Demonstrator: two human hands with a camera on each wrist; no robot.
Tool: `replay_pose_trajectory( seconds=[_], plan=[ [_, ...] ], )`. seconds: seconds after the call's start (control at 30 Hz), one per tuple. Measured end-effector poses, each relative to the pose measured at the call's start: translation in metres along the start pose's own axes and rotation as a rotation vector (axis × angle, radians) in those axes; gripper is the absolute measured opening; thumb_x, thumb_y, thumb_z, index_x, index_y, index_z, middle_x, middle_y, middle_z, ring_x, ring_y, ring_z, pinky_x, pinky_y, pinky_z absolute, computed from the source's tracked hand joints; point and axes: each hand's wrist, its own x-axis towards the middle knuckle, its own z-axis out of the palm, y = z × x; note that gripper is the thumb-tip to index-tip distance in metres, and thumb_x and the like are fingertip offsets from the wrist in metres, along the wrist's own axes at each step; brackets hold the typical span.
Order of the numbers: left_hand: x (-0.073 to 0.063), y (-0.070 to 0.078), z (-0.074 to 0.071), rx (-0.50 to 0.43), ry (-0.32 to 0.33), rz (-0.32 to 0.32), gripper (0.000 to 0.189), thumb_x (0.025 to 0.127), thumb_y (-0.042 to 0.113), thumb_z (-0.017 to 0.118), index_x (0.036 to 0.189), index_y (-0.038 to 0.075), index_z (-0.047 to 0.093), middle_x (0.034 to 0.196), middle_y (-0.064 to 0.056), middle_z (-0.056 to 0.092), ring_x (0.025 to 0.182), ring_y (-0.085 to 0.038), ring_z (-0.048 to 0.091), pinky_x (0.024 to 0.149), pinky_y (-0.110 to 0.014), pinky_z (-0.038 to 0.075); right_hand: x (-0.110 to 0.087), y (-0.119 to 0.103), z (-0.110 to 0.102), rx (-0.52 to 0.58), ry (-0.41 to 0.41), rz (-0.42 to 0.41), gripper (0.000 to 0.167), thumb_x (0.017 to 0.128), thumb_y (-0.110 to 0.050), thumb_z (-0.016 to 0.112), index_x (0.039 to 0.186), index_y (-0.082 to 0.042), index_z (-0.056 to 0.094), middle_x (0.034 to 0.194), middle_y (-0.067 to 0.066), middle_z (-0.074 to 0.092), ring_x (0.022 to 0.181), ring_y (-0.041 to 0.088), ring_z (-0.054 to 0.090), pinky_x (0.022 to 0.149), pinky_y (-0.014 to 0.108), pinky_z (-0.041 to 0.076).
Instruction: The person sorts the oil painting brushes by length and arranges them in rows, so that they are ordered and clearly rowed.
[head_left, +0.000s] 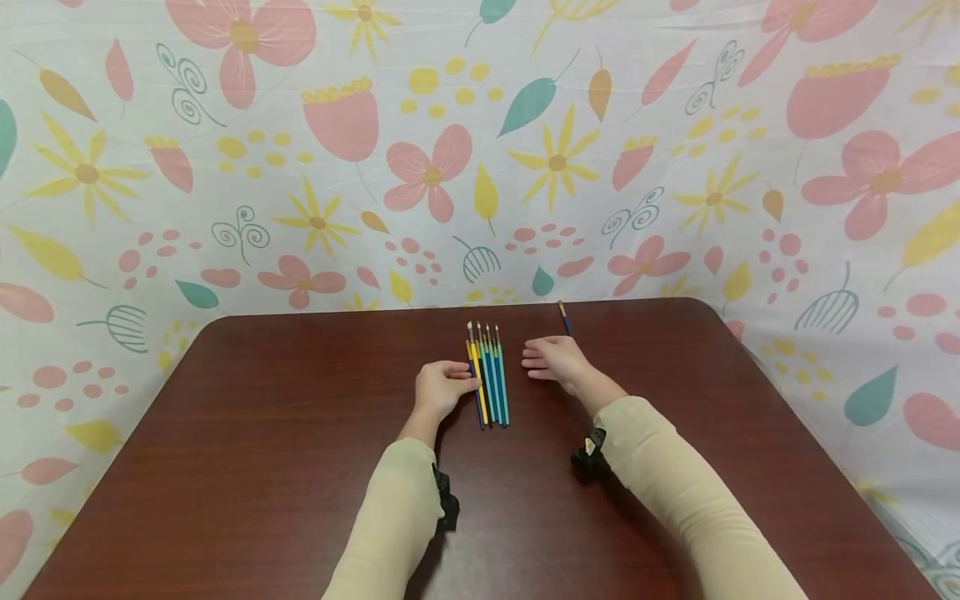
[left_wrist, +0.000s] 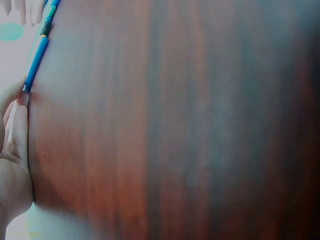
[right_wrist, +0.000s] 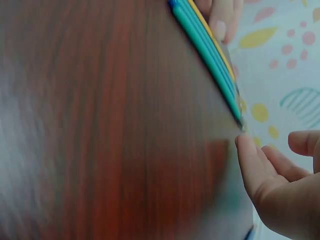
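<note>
Several paintbrushes [head_left: 493, 383] lie side by side on the table, bristles toward the back, with teal-blue handles on the right and a yellow paintbrush [head_left: 480, 379] nearer the left. At the row's left edge my left hand [head_left: 441, 387] pinches a dark blue paintbrush [head_left: 477, 402] between thumb and fingers. My right hand [head_left: 557, 360] is right of the row, fingers extended and holding nothing. Just behind it lies another dark blue paintbrush [head_left: 565, 317], partly hidden by the hand. The right wrist view shows the teal brushes [right_wrist: 207, 52] beyond my fingertips.
The brown wooden table [head_left: 262, 467] has rounded far corners. A floral cloth [head_left: 480, 150] hangs behind its back edge and along the sides. Black wrist cameras sit under both sleeves, the right one [head_left: 588, 454] low over the tabletop.
</note>
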Motion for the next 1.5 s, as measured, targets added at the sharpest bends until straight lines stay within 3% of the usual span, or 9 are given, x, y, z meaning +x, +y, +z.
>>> replay_pose_trajectory(
  seconds=[0.43, 0.83, 1.0, 1.2, 1.5],
  plan=[
    [0.000, 0.001, 0.000, -0.005, 0.001, -0.004, 0.030, 0.076, 0.020, 0.080, 0.103, 0.009, 0.073, 0.091, -0.006, 0.074, 0.092, -0.020, 0.067, 0.082, -0.036, 0.055, -0.004, 0.001, 0.026, 0.071, -0.055, 0.030, 0.049, 0.101, -0.023, 0.042, 0.143, 0.001, 0.036, 0.140, 0.023, 0.046, 0.125, 0.032, 0.052, 0.095, 0.038, 0.050],
    [0.000, 0.000, -0.001, -0.012, -0.003, -0.009, 0.030, 0.076, 0.019, 0.080, 0.103, 0.008, 0.073, 0.091, -0.007, 0.074, 0.093, -0.021, 0.067, 0.082, -0.036, 0.055, 0.002, 0.006, 0.033, 0.121, -0.011, 0.043, 0.045, 0.101, -0.020, 0.045, 0.141, 0.001, 0.040, 0.137, 0.021, 0.050, 0.121, 0.031, 0.055, 0.092, 0.036, 0.052],
    [0.002, 0.000, 0.000, -0.017, -0.008, -0.011, 0.030, 0.076, 0.019, 0.080, 0.104, 0.009, 0.072, 0.093, -0.006, 0.074, 0.094, -0.020, 0.067, 0.083, -0.036, 0.055, 0.004, 0.002, 0.036, 0.071, 0.023, 0.028, 0.041, 0.099, -0.015, 0.048, 0.137, 0.000, 0.046, 0.131, 0.021, 0.055, 0.100, 0.020, 0.064, 0.079, 0.030, 0.056],
    [0.002, 0.001, 0.000, -0.016, -0.006, -0.012, 0.031, 0.076, 0.019, 0.080, 0.104, 0.010, 0.072, 0.093, -0.006, 0.074, 0.095, -0.020, 0.067, 0.083, -0.035, 0.055, 0.008, -0.002, 0.043, -0.051, 0.090, 0.002, 0.037, 0.094, -0.014, 0.057, 0.128, 0.001, 0.056, 0.120, 0.021, 0.062, 0.074, 0.012, 0.064, 0.063, 0.027, 0.057],
    [0.000, 0.002, -0.001, -0.014, -0.014, -0.003, 0.032, 0.077, 0.018, 0.079, 0.105, 0.008, 0.072, 0.093, -0.007, 0.074, 0.094, -0.021, 0.068, 0.081, -0.035, 0.055, 0.016, -0.005, 0.054, -0.273, 0.212, -0.013, 0.030, 0.086, -0.019, 0.070, 0.110, -0.002, 0.068, 0.105, 0.017, 0.066, 0.075, 0.017, 0.065, 0.055, 0.027, 0.055]
  ],
)
